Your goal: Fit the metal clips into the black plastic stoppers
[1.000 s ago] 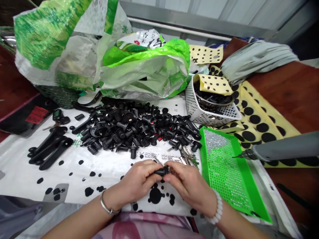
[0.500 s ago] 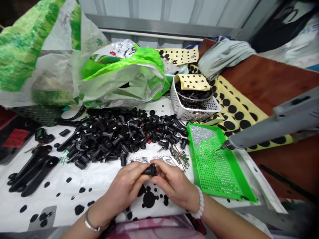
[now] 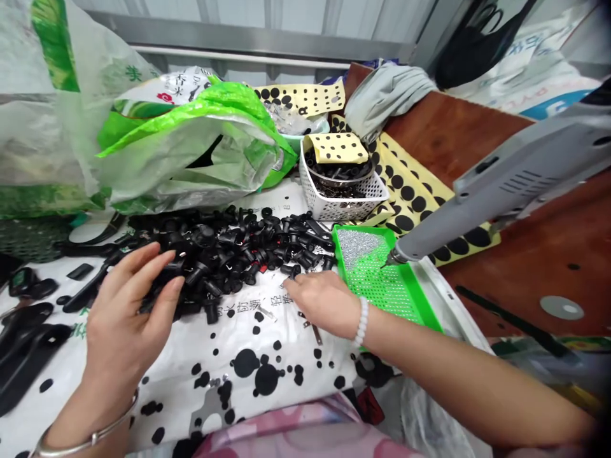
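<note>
My left hand (image 3: 125,310) reaches forward with its fingers spread, the fingertips resting on the left edge of a heap of small black plastic parts (image 3: 229,245). It looks open, and no part is gripped in it. My right hand (image 3: 323,300) lies knuckles-up on the spotted white sheet (image 3: 238,343), just left of the green perforated tray (image 3: 382,283). Its fingers are curled together and point down at a few small metal pieces (image 3: 312,331) on the sheet. Whatever is under those fingertips is hidden.
A grey power screwdriver (image 3: 501,181) hangs over the tray, tip down. Behind stand a white basket (image 3: 341,200) of black parts, yellow sheets with black dots (image 3: 420,197), green-and-white bags (image 3: 191,143) and a grey cloth (image 3: 386,95). Long black handles (image 3: 23,343) lie at the left.
My hands have parted: they held one black part together in front of me. The left has moved to the heap, the right to the metal pieces. The view has swung right.
</note>
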The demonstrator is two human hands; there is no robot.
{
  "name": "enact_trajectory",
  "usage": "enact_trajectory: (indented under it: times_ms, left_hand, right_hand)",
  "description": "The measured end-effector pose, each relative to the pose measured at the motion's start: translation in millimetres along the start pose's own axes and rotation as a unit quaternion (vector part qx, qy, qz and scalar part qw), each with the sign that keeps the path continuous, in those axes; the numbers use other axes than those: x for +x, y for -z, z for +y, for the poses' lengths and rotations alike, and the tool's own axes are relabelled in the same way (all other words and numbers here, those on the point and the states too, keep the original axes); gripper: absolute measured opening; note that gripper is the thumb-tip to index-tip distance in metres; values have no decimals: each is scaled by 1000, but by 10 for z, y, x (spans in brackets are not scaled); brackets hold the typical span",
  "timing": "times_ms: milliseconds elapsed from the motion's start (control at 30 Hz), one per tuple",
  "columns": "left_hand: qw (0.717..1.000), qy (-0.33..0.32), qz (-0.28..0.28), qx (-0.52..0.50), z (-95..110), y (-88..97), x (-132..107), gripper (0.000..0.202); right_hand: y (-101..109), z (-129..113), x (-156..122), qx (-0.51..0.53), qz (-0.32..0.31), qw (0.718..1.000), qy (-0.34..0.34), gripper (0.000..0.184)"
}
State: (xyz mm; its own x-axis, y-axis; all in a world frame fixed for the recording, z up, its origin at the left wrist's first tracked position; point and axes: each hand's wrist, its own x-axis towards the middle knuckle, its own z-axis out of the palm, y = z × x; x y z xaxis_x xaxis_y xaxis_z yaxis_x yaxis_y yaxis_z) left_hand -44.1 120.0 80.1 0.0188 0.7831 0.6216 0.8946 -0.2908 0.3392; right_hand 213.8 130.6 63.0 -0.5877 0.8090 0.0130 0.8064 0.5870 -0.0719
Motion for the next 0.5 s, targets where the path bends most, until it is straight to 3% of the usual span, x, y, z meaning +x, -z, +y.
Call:
enact_trajectory:
  times_ms: [167, 267, 367, 500]
  left_hand:
    - [998, 60, -19, -2, -105, 117, -363, 27]
    - [995, 94, -1, -23, -195, 171, -526, 22]
    - [995, 83, 6, -55, -243, 167, -646, 19]
    - [986, 37, -66, -149, -136, 74, -740, 21]
  right_hand:
    - [-126, 3, 219, -38, -30, 999, 21, 15]
    - [-174, -19, 248, -34, -26, 998, 34, 16]
    - [-167, -60, 226, -10, -9, 999, 40, 15]
    - [-127, -142, 175, 40, 24, 998, 38, 21]
